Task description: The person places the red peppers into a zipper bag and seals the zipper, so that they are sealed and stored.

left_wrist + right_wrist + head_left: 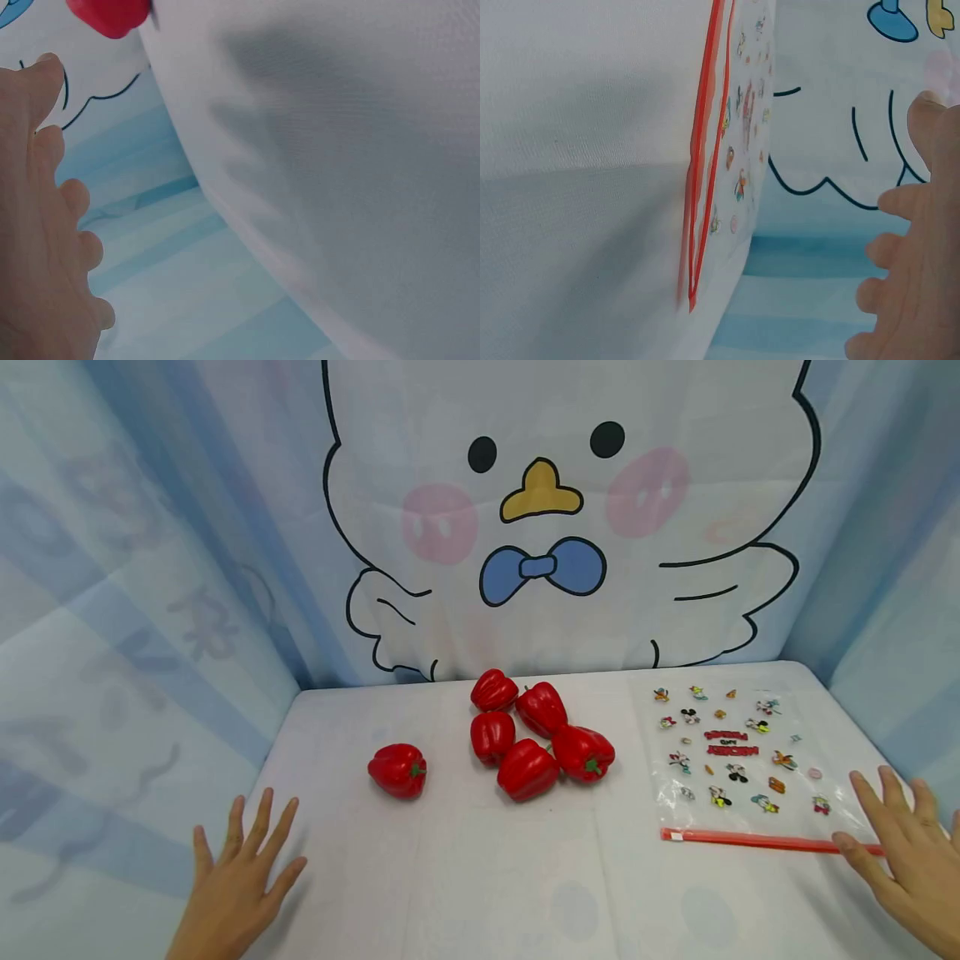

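Several red bell peppers [527, 770] sit in a cluster near the back middle of the table. A single red bell pepper [398, 771] lies apart to their left, its green stem facing right. At the right lies a flat, clear zip bag [731, 760] printed with small cartoon figures, its red zip edge [772, 841] toward the front. My left hand [236, 885] is held over the table's left side with fingers spread, touching nothing. Over the bag's front right corner, my right hand [911, 868] hovers with its fingers spread and holds nothing.
A white cloth covers the table [465, 877]. Behind it hangs a curtain [540, 610] with a cartoon bird on it. Blue and white curtains [127, 677] also close off the left and right sides.
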### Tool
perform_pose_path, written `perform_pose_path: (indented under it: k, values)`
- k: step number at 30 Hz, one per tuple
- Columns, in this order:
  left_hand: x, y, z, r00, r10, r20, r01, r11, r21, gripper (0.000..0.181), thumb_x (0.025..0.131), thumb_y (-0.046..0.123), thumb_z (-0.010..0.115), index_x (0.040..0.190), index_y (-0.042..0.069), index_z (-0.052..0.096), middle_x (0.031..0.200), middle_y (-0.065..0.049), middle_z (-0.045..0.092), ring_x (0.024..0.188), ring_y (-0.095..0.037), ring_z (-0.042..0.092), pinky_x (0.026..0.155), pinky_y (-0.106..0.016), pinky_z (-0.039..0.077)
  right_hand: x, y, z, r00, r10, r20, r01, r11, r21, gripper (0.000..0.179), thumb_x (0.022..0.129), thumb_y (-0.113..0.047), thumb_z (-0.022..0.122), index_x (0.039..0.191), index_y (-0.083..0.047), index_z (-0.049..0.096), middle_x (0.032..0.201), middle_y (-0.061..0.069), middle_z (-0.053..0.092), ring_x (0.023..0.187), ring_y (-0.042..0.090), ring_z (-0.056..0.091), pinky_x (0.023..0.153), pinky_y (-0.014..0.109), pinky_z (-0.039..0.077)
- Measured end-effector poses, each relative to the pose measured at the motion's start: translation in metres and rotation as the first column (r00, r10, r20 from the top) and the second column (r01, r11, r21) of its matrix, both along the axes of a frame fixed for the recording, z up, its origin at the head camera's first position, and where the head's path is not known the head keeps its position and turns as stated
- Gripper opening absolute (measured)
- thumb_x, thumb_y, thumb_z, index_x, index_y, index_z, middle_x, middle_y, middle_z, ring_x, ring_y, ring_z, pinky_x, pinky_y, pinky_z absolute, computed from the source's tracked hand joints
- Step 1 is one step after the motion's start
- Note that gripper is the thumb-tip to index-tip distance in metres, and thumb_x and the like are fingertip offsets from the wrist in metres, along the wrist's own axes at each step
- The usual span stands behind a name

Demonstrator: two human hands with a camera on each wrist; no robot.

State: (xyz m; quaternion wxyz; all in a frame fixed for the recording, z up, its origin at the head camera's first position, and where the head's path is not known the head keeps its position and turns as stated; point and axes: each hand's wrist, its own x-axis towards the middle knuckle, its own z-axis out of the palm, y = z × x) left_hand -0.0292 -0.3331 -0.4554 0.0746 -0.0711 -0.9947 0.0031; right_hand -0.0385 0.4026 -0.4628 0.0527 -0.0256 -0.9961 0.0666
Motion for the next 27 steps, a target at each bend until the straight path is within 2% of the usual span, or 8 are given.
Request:
perform_pose_path:
  k: [10,12,18,21,24,27]
  values:
    - [0.004,-0.002,0.001,0.999,-0.007,-0.036,0.007,1.000,0.008,0.089,0.100,0.047,0.063,0.169,0.031,0.010,0.177,-0.001,-0.007,0.163,-0.044,-0.004,0.115,-0.085,-0.007,0.004,0.000,-0.003,1.000,-0.008,0.029,0.009,1.000,-0.017,0.099,0.105,-0.069,0.033,0.163,-0.004,-0.013,0.163,0.038,-0.017,0.150,0.058,-0.026,0.116,0.073,-0.024]
    - [0.005,0.001,0.003,1.000,0.006,-0.024,-0.006,1.000,0.015,0.088,0.101,0.047,0.062,0.169,0.031,0.008,0.177,-0.001,-0.008,0.163,-0.043,-0.006,0.115,-0.084,-0.009,0.005,0.001,-0.004,0.999,-0.009,0.031,0.009,1.000,-0.015,0.099,0.104,-0.069,0.034,0.163,-0.004,-0.011,0.164,0.037,-0.016,0.151,0.057,-0.025,0.117,0.073,-0.023]
    - [0.005,0.013,0.011,0.998,0.053,0.040,-0.054,0.998,0.044,0.083,0.103,0.048,0.059,0.169,0.029,0.011,0.177,-0.008,-0.001,0.161,-0.050,0.005,0.115,-0.085,-0.003,0.004,0.002,-0.009,1.000,0.001,0.029,0.000,1.000,-0.022,0.098,0.105,-0.066,0.038,0.164,-0.004,-0.010,0.166,0.036,-0.013,0.153,0.057,-0.022,0.118,0.074,-0.019]
    - [0.004,0.019,0.013,0.995,0.062,0.075,-0.066,0.996,0.051,0.082,0.104,0.048,0.058,0.169,0.028,0.011,0.177,-0.008,-0.001,0.161,-0.048,0.003,0.116,-0.084,-0.004,0.003,0.001,-0.008,0.999,-0.001,0.034,0.002,0.999,-0.038,0.097,0.106,-0.064,0.038,0.164,-0.003,-0.010,0.166,0.037,-0.012,0.153,0.057,-0.020,0.118,0.074,-0.020]
    - [0.002,0.025,0.015,0.997,0.056,0.059,-0.059,0.996,0.060,0.081,0.103,0.047,0.059,0.169,0.028,0.015,0.177,-0.010,0.006,0.161,-0.047,0.007,0.118,-0.083,-0.002,0.002,-0.001,-0.006,0.999,-0.005,0.036,0.007,0.998,-0.059,0.096,0.107,-0.063,0.038,0.164,-0.001,-0.009,0.166,0.037,-0.012,0.154,0.057,-0.017,0.118,0.073,-0.021]
    - [0.001,0.033,0.016,0.999,0.045,-0.011,-0.043,0.996,0.082,0.077,0.102,0.043,0.062,0.167,0.027,0.023,0.174,-0.014,0.022,0.159,-0.046,0.022,0.122,-0.079,0.004,-0.001,-0.002,-0.005,0.999,-0.014,0.032,0.017,0.996,-0.082,0.095,0.107,-0.062,0.038,0.164,0.000,-0.007,0.166,0.037,-0.009,0.154,0.057,-0.011,0.119,0.073,-0.020]
